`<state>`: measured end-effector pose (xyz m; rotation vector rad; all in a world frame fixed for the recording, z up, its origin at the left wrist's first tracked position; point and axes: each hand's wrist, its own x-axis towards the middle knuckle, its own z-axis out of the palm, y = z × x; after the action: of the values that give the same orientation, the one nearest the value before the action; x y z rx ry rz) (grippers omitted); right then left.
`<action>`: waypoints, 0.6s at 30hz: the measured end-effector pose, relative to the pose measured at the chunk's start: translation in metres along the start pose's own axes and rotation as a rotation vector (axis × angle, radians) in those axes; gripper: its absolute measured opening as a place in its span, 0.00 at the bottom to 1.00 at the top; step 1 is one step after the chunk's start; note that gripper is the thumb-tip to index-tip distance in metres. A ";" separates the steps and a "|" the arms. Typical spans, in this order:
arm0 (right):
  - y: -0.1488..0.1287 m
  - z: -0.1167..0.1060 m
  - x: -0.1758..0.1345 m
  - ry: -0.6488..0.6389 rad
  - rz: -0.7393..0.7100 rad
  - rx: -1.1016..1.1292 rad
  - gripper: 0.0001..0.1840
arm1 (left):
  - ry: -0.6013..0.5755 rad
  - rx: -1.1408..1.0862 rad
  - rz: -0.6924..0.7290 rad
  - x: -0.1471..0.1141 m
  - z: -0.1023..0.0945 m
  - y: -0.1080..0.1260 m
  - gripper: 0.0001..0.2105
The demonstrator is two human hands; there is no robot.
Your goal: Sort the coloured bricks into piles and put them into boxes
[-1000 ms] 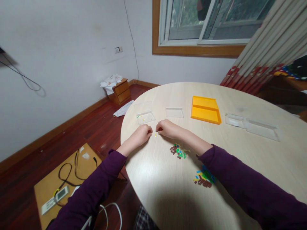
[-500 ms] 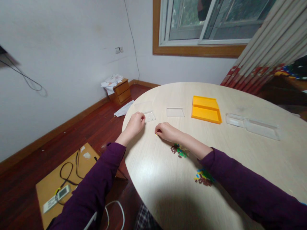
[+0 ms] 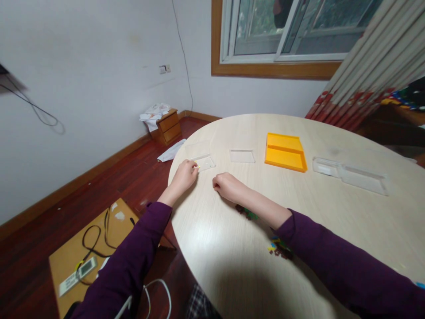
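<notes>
My left hand is closed in a pinch at the near left edge of a shallow clear plastic box. A small yellow piece shows at its fingertips. To the right and a little nearer, my right hand is held low over the table, fingers pinched together. What they hold, if anything, is hidden. Below my right forearm lies a small pile of brown and green pieces, partly covered by the arm. A second pile of yellow, blue, green and brown pieces lies nearer me, partly behind my sleeve.
On the round table stand another clear box, an orange two-part tray and clear containers at the right. A cardboard box with a cable and a white device is at the lower left, off the table.
My left hand has drawn back slightly to the left, and a yellow piece now shows at its fingertips. My right hand has shifted slightly; the yellow piece below its fingers no longer shows.
</notes>
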<state>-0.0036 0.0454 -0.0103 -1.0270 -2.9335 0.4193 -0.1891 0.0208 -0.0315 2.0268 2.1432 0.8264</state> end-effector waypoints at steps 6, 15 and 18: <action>-0.008 -0.006 0.005 0.027 0.045 -0.040 0.15 | 0.126 -0.139 0.105 -0.023 -0.002 0.008 0.06; -0.007 -0.009 0.006 0.021 0.084 -0.033 0.15 | 0.154 -0.237 0.138 -0.050 0.003 0.027 0.06; -0.001 -0.011 0.001 0.010 0.099 -0.010 0.11 | 0.144 -0.257 0.110 -0.054 0.011 0.024 0.06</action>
<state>-0.0040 0.0478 0.0009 -1.1751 -2.8875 0.4010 -0.1562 -0.0274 -0.0469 2.0205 1.8869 1.2275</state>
